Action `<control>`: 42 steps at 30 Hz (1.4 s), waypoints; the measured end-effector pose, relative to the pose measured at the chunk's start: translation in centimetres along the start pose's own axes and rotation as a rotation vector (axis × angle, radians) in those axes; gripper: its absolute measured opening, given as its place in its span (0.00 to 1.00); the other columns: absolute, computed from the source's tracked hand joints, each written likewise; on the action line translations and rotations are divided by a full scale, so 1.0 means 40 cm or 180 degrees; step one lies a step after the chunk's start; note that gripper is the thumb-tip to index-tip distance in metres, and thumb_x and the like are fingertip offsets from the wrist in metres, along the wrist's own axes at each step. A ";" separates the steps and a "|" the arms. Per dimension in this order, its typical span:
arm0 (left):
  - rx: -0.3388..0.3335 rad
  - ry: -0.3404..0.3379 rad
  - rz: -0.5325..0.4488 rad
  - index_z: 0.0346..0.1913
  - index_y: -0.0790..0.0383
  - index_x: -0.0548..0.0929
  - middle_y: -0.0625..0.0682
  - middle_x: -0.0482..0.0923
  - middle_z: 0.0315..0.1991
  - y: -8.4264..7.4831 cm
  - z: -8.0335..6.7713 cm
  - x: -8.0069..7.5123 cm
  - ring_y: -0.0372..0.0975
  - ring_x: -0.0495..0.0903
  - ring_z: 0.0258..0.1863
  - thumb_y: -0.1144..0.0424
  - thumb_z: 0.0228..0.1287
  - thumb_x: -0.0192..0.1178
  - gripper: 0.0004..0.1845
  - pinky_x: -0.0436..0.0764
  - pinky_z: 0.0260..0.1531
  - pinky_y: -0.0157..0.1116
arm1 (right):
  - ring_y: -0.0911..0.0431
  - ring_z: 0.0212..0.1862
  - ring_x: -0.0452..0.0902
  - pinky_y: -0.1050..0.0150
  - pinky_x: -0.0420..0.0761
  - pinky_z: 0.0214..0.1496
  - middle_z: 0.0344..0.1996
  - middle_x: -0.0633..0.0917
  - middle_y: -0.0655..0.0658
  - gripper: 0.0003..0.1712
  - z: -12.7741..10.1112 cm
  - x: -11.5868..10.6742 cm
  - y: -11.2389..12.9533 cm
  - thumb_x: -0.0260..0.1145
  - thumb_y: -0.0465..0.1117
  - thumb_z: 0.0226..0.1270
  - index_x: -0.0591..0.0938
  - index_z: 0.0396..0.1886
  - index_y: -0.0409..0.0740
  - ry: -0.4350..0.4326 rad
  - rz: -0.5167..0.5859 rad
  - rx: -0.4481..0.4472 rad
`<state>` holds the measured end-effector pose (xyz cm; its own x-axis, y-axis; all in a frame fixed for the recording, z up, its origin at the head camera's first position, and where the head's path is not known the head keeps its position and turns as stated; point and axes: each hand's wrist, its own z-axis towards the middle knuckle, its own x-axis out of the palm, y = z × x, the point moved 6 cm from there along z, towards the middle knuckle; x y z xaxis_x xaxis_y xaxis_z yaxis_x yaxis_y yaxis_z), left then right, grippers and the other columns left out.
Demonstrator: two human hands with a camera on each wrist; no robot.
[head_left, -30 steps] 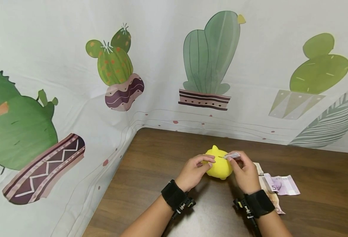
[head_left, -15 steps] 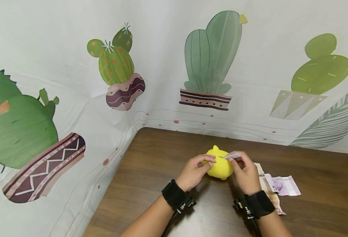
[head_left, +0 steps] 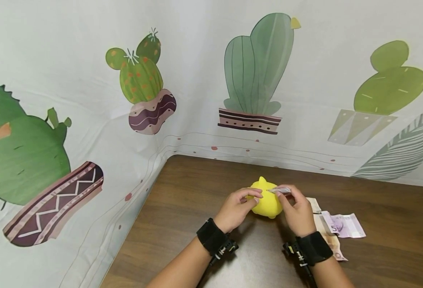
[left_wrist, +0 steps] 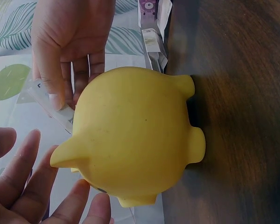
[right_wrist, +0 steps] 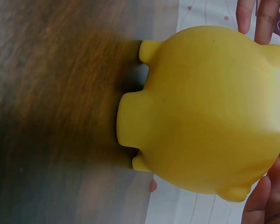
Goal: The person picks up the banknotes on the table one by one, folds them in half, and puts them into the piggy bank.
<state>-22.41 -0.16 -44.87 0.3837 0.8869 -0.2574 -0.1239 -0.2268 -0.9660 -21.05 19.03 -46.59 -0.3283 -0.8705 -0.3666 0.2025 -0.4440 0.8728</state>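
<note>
A round yellow piggy bank (head_left: pixel 267 204) stands on its feet on the wooden table, a narrow slot in its top. My right hand (head_left: pixel 297 210) pinches a folded banknote (head_left: pixel 282 189) between thumb and fingers, its tip at the slot; how far it goes in, I cannot tell. In the left wrist view the same banknote (left_wrist: pixel 51 107) slants toward the bank's top. My left hand (head_left: pixel 235 209) is on the bank's left side, fingers loosely extended over it. Its fingertips (left_wrist: pixel 79 191) touch the bank near the pointed ear in the left wrist view.
Right of my right hand lie a purple banknote (head_left: pixel 346 225) marked 5 and tan banknotes (head_left: pixel 331 242), partly overlapping. Behind the table (head_left: pixel 182 188) hangs a white cloth (head_left: pixel 193 72) printed with cacti. Both wrists wear black straps (head_left: pixel 211 237) with small cameras.
My right hand has shifted slightly left, bringing the folded banknote's tip over to the slot. The left hand and the piggy bank stay put.
</note>
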 end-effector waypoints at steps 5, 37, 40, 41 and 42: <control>0.0004 -0.0005 0.0007 0.51 0.57 0.87 0.46 0.81 0.61 -0.001 0.001 0.000 0.42 0.73 0.69 0.59 0.74 0.58 0.12 0.70 0.69 0.54 | 0.69 0.40 0.74 0.79 0.73 0.43 0.44 0.86 0.44 0.09 0.000 -0.003 0.002 0.65 0.37 0.73 0.85 0.49 0.41 0.0078 -0.0043 0.0016; -0.0046 -0.0031 0.0038 0.50 0.55 0.88 0.44 0.82 0.60 -0.001 0.000 0.000 0.41 0.72 0.69 0.58 0.73 0.58 0.11 0.71 0.68 0.52 | 0.40 0.61 0.70 0.46 0.70 0.59 0.58 0.77 0.36 0.27 -0.013 0.020 0.022 0.66 0.32 0.67 0.78 0.66 0.41 0.0172 -0.0777 -0.0798; -0.0038 -0.0033 0.0063 0.50 0.55 0.88 0.44 0.82 0.60 0.001 0.001 0.000 0.41 0.72 0.69 0.58 0.73 0.57 0.12 0.71 0.68 0.52 | 0.37 0.68 0.65 0.38 0.69 0.63 0.67 0.71 0.35 0.36 -0.014 0.028 0.021 0.68 0.34 0.67 0.70 0.74 0.42 0.0304 -0.0815 -0.0753; -0.0034 -0.0035 0.0064 0.50 0.54 0.88 0.43 0.82 0.60 0.001 0.001 0.000 0.41 0.72 0.69 0.58 0.73 0.58 0.11 0.71 0.68 0.52 | 0.37 0.69 0.63 0.36 0.68 0.64 0.69 0.69 0.35 0.39 -0.014 0.031 0.021 0.69 0.35 0.66 0.67 0.76 0.42 0.0348 -0.0839 -0.0743; -0.0035 -0.0038 0.0060 0.50 0.54 0.88 0.43 0.82 0.60 0.002 0.001 0.000 0.40 0.72 0.69 0.58 0.73 0.58 0.11 0.71 0.69 0.51 | 0.36 0.71 0.62 0.35 0.67 0.66 0.71 0.68 0.34 0.41 -0.014 0.033 0.020 0.70 0.36 0.65 0.65 0.77 0.42 0.0393 -0.0852 -0.0732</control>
<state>-22.47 -0.17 -44.94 0.3705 0.8871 -0.2753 -0.1208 -0.2479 -0.9612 -20.81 17.40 -46.55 -0.2868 -0.7301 -0.6203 0.3313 -0.6831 0.6508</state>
